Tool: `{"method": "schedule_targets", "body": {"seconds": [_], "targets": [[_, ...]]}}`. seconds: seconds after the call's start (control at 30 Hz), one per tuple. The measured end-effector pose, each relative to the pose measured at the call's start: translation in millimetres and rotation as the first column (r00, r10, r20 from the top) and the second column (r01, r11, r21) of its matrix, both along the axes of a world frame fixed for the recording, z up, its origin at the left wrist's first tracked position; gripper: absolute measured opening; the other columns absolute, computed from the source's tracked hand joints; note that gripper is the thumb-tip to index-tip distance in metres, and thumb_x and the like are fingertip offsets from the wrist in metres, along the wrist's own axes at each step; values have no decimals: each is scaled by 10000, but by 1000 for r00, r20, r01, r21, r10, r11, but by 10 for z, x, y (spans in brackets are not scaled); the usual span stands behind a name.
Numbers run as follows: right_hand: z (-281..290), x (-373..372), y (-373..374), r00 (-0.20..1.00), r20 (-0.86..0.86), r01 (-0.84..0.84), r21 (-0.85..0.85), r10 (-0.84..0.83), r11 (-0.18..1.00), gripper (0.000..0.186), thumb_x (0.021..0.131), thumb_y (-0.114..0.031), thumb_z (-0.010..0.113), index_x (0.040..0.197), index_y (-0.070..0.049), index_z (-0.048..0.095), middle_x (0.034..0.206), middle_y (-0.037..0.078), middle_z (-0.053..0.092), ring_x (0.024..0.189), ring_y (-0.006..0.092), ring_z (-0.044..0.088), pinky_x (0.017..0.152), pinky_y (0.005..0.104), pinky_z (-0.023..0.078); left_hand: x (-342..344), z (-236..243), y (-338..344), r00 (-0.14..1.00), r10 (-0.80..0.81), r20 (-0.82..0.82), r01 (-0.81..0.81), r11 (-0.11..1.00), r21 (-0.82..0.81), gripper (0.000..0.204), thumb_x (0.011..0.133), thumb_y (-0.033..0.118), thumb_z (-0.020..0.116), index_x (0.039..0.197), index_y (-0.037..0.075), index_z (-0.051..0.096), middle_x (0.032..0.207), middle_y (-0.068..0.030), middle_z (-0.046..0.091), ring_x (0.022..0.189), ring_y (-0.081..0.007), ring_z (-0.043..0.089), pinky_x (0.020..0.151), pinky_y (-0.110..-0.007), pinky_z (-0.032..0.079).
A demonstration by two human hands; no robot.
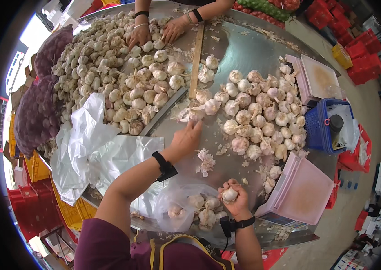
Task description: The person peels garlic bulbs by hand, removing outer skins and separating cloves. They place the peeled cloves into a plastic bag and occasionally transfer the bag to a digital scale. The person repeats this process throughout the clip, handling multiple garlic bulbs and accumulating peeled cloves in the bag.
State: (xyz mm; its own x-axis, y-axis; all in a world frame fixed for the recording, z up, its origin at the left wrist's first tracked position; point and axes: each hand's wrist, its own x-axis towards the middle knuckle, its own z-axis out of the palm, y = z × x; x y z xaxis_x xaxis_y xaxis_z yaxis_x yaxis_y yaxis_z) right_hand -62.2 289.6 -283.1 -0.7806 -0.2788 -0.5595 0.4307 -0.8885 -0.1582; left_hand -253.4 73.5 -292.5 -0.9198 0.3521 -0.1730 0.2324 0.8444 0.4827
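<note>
My left hand (186,140) reaches forward over the metal table, its fingertips closed on a garlic bulb (196,113) at the end of a short row of bulbs. The grip is partly hidden by the back of the hand. Close to my body, my right hand (236,202) is turned palm up, fingers curled round another garlic bulb (229,195). Beside it lies a clear plastic bag (168,208) with several garlic bulbs in and next to it. Peeled garlic skins (205,162) lie between my hands. A wide group of loose garlic bulbs (258,120) spreads to the right.
A large garlic heap (96,67) covers the far left, where another person's hands (174,29) work. A wooden strip (196,60) and metal bar (165,111) divide the table. Plastic sheets (82,146) lie left. Two scales (300,189) and a blue basket (318,128) stand right.
</note>
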Motion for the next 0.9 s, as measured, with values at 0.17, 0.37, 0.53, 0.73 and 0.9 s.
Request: {"method": "schedule_targets", "body": {"seconds": [0.17, 0.37, 0.53, 0.73, 0.9], "targets": [[114, 130, 0, 999, -37, 16, -37, -17, 999, 151, 807, -87, 557, 954, -57, 576, 843, 65, 559, 879, 255, 576, 916, 468, 473, -345, 60, -65, 992, 98, -81, -102, 994, -44, 505, 833, 281, 628, 1270, 133, 422, 985, -169, 619, 857, -374, 640, 719, -467, 518], [144, 134, -162, 985, -104, -141, -37, 136, 989, 118, 883, -169, 590, 957, -79, 568, 799, 44, 529, 884, 221, 561, 939, 429, 442, -767, 69, -118, 947, 218, 235, -259, 952, 160, 497, 835, 206, 647, 1277, 121, 437, 891, -123, 644, 834, -252, 660, 672, -370, 531], [143, 35, -160, 979, -137, -155, -11, 152, 988, 158, 871, -100, 622, 1020, -75, 577, 819, 28, 551, 866, 176, 570, 923, 405, 474, -535, 238, -82, 669, -288, 685, -629, 273, 728, 383, 853, 27, 574, 1211, 140, 495, 1002, -46, 577, 857, -179, 599, 689, -347, 528], [193, -157, -234, 958, -151, -243, 31, 245, 969, 188, 868, -120, 619, 1046, -79, 579, 816, 24, 545, 879, 189, 559, 896, 389, 450, -183, 494, -35, 472, -564, 678, -736, 173, 655, 301, 870, 224, 514, 1146, 105, 512, 972, -50, 600, 753, -158, 555, 652, -268, 459], [288, -262, -300, 956, -193, -230, -34, 219, 973, 193, 871, -128, 625, 1035, -53, 555, 800, 35, 551, 816, 170, 564, 873, 350, 463, -25, 692, 84, 457, -585, 669, -729, 184, 659, 364, 817, 315, 472, 1045, 41, 539, 879, -122, 588, 685, -176, 536, 542, -261, 384]]}}
